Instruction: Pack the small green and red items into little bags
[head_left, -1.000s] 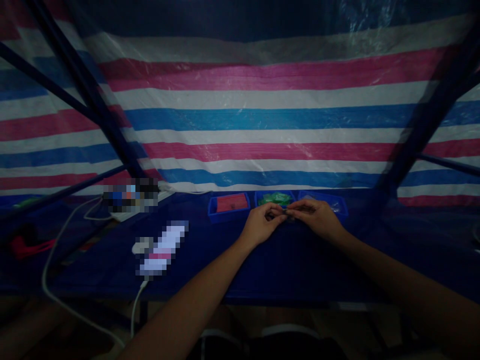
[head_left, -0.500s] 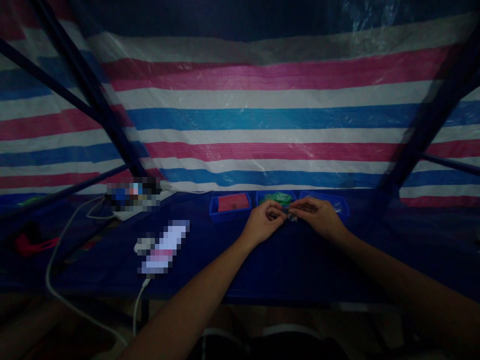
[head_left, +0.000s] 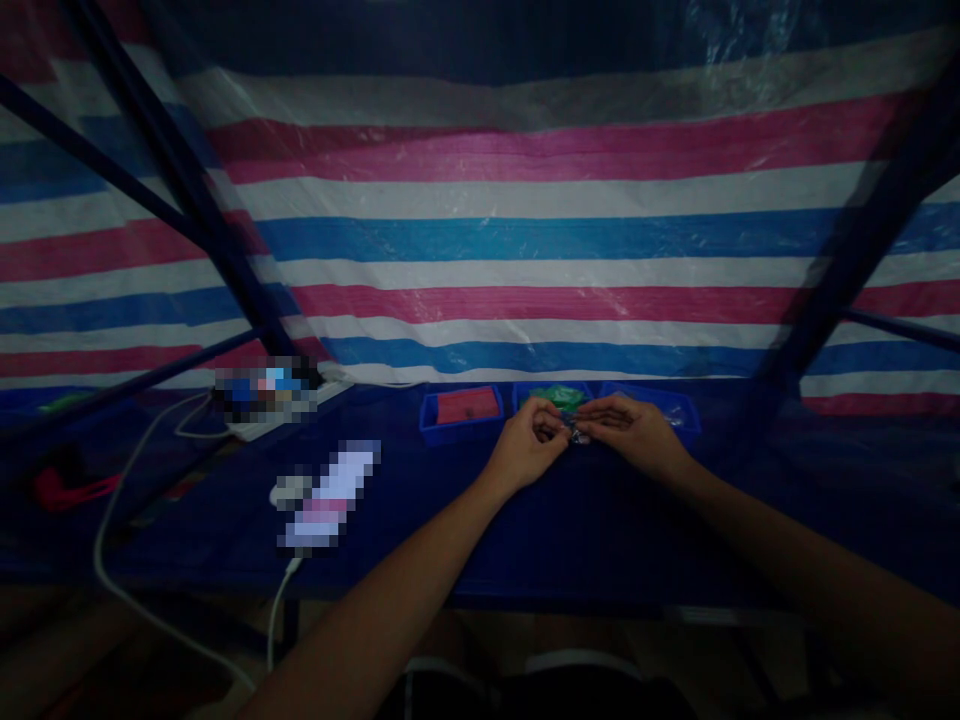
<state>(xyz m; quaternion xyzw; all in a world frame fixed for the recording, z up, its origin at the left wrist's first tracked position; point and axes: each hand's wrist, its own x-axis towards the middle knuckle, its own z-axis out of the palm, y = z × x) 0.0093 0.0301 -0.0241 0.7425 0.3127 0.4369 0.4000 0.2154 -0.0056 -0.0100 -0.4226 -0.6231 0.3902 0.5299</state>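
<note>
My left hand (head_left: 532,440) and my right hand (head_left: 631,430) meet over the table, fingertips almost touching. Both are closed in a pinch on a small, shiny, clear piece (head_left: 576,430) that looks like a little plastic bag; the dim light hides its exact kind. Just behind the hands stands a blue bin with green plastic packets (head_left: 559,396) in it, partly covered by my fingers. Beyond my right hand is another blue bin (head_left: 686,412) with clear, glinting contents. To the left, a blue bin (head_left: 457,433) holds a flat red stack (head_left: 466,405).
On the left of the blue table (head_left: 420,540) lie a blurred-out phone (head_left: 334,495) on a white cable (head_left: 277,610), and a power strip (head_left: 270,420). A red item (head_left: 64,488) sits at far left. Dark metal posts (head_left: 225,260) flank a striped tarp (head_left: 525,235).
My fingers have shifted slightly around the small shiny piece, with the right fingertips a little closer to it. Otherwise the hands and table look the same.
</note>
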